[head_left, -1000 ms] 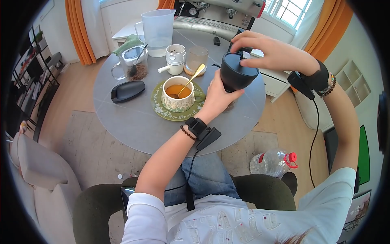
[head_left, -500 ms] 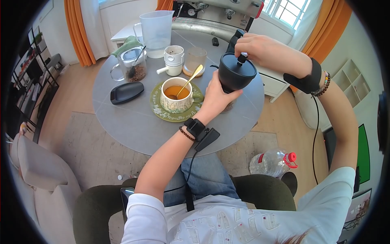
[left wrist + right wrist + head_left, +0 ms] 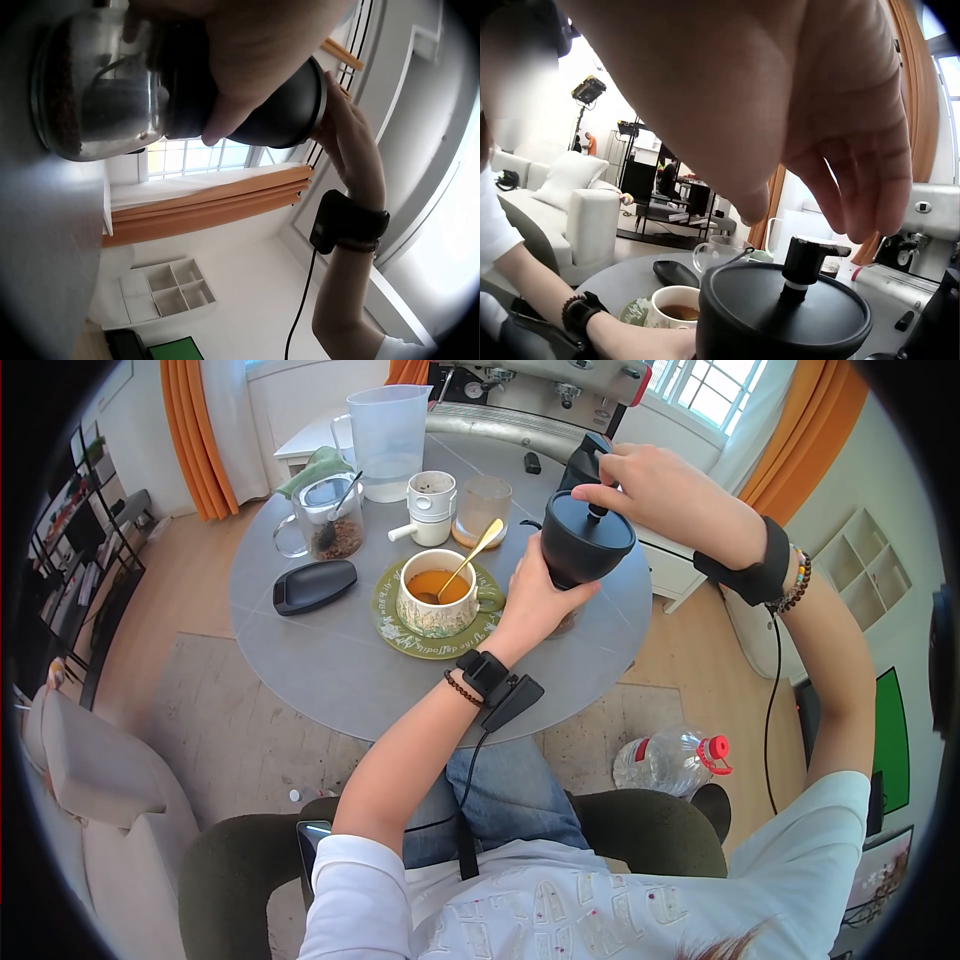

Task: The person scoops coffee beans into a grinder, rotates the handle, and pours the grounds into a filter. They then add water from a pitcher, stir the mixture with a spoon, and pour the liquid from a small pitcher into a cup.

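The black hand grinder point(image 3: 585, 545) stands upright on the round grey table point(image 3: 330, 650), just right of the green saucer point(image 3: 395, 630). Its round lid carries a short central stem point(image 3: 804, 268), and its lower part is a clear glass jar point(image 3: 90, 90) with brown grounds.

Round grey table point(image 3: 330, 660): saucer point(image 3: 400, 632), black tray point(image 3: 313, 585), jug point(image 3: 387, 430), glass mug point(image 3: 330, 518).
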Available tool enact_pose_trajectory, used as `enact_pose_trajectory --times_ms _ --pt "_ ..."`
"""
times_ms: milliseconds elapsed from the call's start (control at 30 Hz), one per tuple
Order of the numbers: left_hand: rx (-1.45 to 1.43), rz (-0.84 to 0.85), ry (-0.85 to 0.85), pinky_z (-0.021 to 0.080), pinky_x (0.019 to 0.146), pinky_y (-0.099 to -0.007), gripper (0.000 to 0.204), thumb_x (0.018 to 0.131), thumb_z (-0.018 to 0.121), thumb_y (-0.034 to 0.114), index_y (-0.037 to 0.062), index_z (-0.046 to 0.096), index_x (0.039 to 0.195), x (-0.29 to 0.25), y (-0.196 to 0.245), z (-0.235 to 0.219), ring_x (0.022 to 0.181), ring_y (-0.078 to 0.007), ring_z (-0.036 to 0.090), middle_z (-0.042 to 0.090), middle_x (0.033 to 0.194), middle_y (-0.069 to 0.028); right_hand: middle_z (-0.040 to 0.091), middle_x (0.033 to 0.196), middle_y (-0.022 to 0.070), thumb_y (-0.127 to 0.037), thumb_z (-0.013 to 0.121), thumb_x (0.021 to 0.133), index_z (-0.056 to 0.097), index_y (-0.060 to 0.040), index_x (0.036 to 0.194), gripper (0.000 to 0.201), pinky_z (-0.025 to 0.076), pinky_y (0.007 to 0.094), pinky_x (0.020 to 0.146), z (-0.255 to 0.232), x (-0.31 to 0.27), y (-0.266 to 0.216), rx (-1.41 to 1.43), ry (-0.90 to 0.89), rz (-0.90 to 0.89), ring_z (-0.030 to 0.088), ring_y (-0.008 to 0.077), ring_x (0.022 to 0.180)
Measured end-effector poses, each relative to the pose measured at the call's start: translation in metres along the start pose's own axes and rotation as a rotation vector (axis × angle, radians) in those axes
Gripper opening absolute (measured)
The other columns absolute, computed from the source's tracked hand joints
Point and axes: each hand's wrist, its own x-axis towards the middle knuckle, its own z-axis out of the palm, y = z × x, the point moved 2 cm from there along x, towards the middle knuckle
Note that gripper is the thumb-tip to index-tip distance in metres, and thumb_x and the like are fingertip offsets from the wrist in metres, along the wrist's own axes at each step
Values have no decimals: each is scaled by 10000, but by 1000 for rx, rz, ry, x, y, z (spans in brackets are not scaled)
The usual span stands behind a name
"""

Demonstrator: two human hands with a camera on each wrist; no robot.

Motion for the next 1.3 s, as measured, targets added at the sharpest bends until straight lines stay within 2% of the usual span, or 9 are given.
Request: enact_pose_trajectory --times_ms 167,267,467,567,767,867,967,1267,1300 --pt "12 6 4 454 938 -431 757 702 831 248 12 387 1268 1 -2 0 1116 -357 554 555 1169 -209 604 891 155 -215 601 928 574 15 909 233 471 411 764 16 1 4 28 98 -112 586 344 799" --pt "10 -14 -7 452 942 -432 761 703 830 250 10 383 1271 1 -2 0 1120 -359 552 552 1176 -210 600 875 121 -55 583 873 565 -4 903 61 470 387 767 9 -1 1 325 132 -219 573 316 843" --pt "-6 -15 -6 448 953 -430 793 700 831 255 7 370 1295 1 -2 0 1137 -361 547 549 1191 -206 600 893 53 61 557 792 599 -35 1000 233 470 380 806 6 -3 -7 314 16 -280 549 250 930" --pt "5 -26 -12 447 955 -428 801 699 832 256 7 367 1301 1 -3 0 1140 -360 546 548 1196 -207 609 895 49 33 573 817 604 -38 1046 241 472 377 820 5 -2 -5 320 -30 -279 562 250 939" --pt "13 -12 -5 449 952 -425 784 703 832 258 8 375 1288 0 -2 0 1137 -356 547 551 1190 -207 620 880 103 -162 653 880 596 -18 1035 219 480 385 763 2 -1 2 234 147 -239 595 295 871" --pt "12 -11 -1 449 949 -425 769 705 831 258 8 381 1277 0 0 0 1133 -353 549 554 1180 -206 642 890 144 -247 639 894 608 2 1040 290 500 398 753 -2 1 5 202 38 -190 624 316 850" --pt "-1 16 10 450 946 -425 760 706 831 260 10 386 1269 0 0 0 1129 -353 550 555 1171 -206 650 820 152 -293 602 925 622 1 1003 304 498 409 741 8 6 7 178 151 -266 632 331 814" --pt "12 17 9 451 942 -427 759 704 834 256 10 388 1266 0 -2 1 1108 -360 557 567 1160 -208 653 764 108 -259 490 975 639 -71 1064 256 492 366 677 30 27 16 119 122 94 643 302 707" --pt "8 20 9 452 941 -429 760 703 835 254 9 388 1267 -1 -2 2 1106 -364 557 568 1159 -211 649 753 96 -241 483 973 638 -71 1081 254 493 367 671 27 28 18 246 -7 168 640 298 689"
